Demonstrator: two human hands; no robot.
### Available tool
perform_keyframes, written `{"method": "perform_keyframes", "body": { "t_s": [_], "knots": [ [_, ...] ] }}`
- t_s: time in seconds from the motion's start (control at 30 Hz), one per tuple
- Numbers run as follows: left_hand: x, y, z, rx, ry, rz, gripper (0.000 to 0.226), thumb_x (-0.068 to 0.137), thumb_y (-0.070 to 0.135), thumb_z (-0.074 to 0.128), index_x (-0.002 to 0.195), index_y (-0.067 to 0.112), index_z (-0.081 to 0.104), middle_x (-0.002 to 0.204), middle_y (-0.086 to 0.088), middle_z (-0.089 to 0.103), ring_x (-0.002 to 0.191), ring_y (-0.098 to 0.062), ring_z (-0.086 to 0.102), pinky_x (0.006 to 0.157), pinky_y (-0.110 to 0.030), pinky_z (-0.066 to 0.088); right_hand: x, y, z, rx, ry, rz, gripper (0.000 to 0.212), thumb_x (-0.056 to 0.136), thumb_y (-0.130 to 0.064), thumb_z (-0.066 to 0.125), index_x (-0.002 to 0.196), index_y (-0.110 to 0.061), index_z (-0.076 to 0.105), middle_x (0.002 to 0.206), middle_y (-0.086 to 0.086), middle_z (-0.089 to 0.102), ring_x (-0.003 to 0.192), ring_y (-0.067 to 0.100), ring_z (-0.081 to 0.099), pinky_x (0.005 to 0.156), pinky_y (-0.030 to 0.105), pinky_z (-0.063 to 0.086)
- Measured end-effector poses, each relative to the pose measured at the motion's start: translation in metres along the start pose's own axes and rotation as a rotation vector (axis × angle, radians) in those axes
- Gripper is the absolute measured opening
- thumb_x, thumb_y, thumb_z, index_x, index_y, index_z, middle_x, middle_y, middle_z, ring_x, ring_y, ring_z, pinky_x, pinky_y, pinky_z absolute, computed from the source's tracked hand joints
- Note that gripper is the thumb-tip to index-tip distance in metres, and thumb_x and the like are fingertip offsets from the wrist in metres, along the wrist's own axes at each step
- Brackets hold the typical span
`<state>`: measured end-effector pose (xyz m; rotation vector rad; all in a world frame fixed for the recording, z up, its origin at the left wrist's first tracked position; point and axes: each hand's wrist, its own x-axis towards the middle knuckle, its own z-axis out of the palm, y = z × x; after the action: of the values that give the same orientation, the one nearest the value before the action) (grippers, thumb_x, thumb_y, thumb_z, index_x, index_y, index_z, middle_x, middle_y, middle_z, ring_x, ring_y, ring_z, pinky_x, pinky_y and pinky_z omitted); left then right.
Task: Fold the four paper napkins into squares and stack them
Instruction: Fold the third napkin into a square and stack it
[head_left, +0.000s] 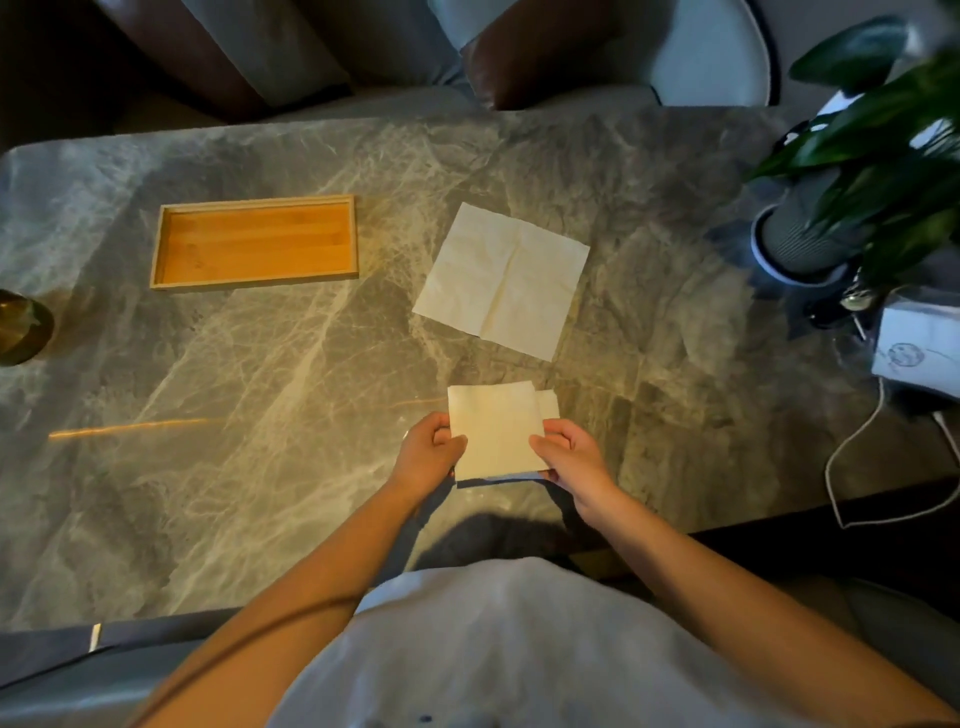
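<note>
A folded cream napkin is held just above the marble table near its front edge. My left hand pinches its left side and my right hand pinches its right side. A corner of another folded napkin pokes out from under it on the right. Farther back lies an unfolded napkin, flat, with crease lines across it.
A shallow wooden tray sits at the back left. A brass object is at the left edge. A potted plant, a white box and a white cable crowd the right side.
</note>
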<state>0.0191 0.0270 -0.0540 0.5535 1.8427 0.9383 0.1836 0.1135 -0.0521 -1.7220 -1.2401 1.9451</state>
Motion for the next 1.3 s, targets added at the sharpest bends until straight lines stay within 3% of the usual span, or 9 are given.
{"method": "perform_keyframes", "body": {
  "t_s": [0.1, 0.23, 0.4, 0.57, 0.83, 0.97, 1.07, 1.17, 1.3],
  "knots": [
    [0.013, -0.004, 0.007, 0.115, 0.010, 0.023, 0.011, 0.086, -0.004, 0.051, 0.086, 0.007, 0.054, 0.062, -0.001, 0.047, 0.065, -0.020, 0.048, 0.067, -0.030, 0.042, 0.006, -0.001, -0.007, -0.128, 0.026, -0.064, 0.012, 0.090, -0.003, 0.057, 0.102, -0.003, 0.060, 0.081, 0.005, 0.063, 0.076, 0.017, 0.061, 0.066, 0.027, 0.049],
    [0.025, -0.009, 0.017, 0.298, 0.024, 0.031, 0.018, 0.085, 0.003, 0.053, 0.076, 0.018, 0.048, 0.064, 0.004, 0.045, 0.060, -0.014, 0.043, 0.056, -0.026, 0.036, 0.017, 0.005, -0.013, -0.206, 0.038, -0.073, 0.011, 0.086, 0.001, 0.060, 0.095, -0.006, 0.060, 0.067, -0.004, 0.048, 0.067, 0.013, 0.048, 0.070, 0.031, 0.043],
    [0.031, -0.016, 0.030, 0.451, 0.033, 0.024, 0.013, 0.086, 0.013, 0.057, 0.089, 0.019, 0.047, 0.068, 0.009, 0.049, 0.061, -0.004, 0.047, 0.050, -0.020, 0.033, 0.026, 0.013, -0.018, -0.255, 0.082, -0.126, 0.014, 0.082, 0.008, 0.059, 0.086, -0.006, 0.058, 0.064, -0.002, 0.043, 0.068, 0.019, 0.044, 0.068, 0.032, 0.041],
    [0.030, -0.018, 0.037, 0.498, 0.022, 0.004, 0.012, 0.087, 0.015, 0.055, 0.093, 0.020, 0.046, 0.069, 0.006, 0.053, 0.062, -0.009, 0.052, 0.050, -0.022, 0.037, 0.033, 0.017, -0.030, -0.343, 0.103, -0.168, 0.019, 0.083, 0.002, 0.060, 0.101, -0.005, 0.060, 0.069, -0.001, 0.051, 0.066, 0.017, 0.050, 0.066, 0.026, 0.043],
    [0.020, -0.018, 0.045, 0.468, 0.075, -0.002, 0.024, 0.088, 0.014, 0.055, 0.109, 0.020, 0.045, 0.074, 0.006, 0.055, 0.065, -0.007, 0.055, 0.054, -0.023, 0.046, 0.038, 0.018, -0.037, -0.464, 0.103, -0.184, 0.029, 0.084, -0.008, 0.062, 0.111, -0.013, 0.053, 0.071, -0.002, 0.049, 0.071, 0.018, 0.051, 0.074, 0.038, 0.050],
    [0.014, -0.021, 0.046, 0.436, 0.116, 0.025, 0.035, 0.089, 0.015, 0.053, 0.123, 0.020, 0.045, 0.080, 0.002, 0.058, 0.069, -0.010, 0.057, 0.058, -0.026, 0.046, 0.036, 0.018, -0.041, -0.525, 0.119, -0.334, 0.028, 0.087, -0.007, 0.055, 0.114, -0.017, 0.055, 0.090, -0.002, 0.049, 0.077, 0.014, 0.049, 0.071, 0.035, 0.048],
    [0.010, -0.019, 0.045, 0.526, 0.113, 0.083, 0.047, 0.089, 0.019, 0.055, 0.133, 0.023, 0.038, 0.108, -0.002, 0.057, 0.086, -0.016, 0.059, 0.072, -0.033, 0.052, 0.033, 0.015, -0.040, -0.802, 0.036, -0.570, 0.042, 0.087, -0.011, 0.058, 0.126, -0.027, 0.053, 0.119, -0.003, 0.046, 0.106, 0.012, 0.048, 0.087, 0.028, 0.045],
    [0.004, -0.020, 0.048, 0.874, 0.141, 0.245, 0.071, 0.087, 0.030, 0.060, 0.145, 0.023, 0.019, 0.138, -0.006, 0.037, 0.120, -0.026, 0.045, 0.097, -0.042, 0.043, 0.036, 0.013, -0.034, -1.196, -0.096, -0.663, 0.064, 0.085, -0.023, 0.065, 0.141, -0.034, 0.036, 0.148, 0.000, 0.029, 0.134, 0.020, 0.027, 0.108, 0.037, 0.031],
    [0.007, -0.022, 0.052, 1.244, 0.081, 0.329, 0.080, 0.091, 0.046, 0.049, 0.149, 0.026, -0.002, 0.160, -0.008, -0.002, 0.145, -0.030, 0.009, 0.114, -0.050, 0.017, 0.047, 0.021, -0.032, -1.441, -0.144, -0.556, 0.078, 0.085, -0.034, 0.066, 0.147, -0.037, 0.018, 0.160, -0.001, 0.001, 0.145, 0.025, 0.005, 0.116, 0.044, 0.017]
  ]
}}
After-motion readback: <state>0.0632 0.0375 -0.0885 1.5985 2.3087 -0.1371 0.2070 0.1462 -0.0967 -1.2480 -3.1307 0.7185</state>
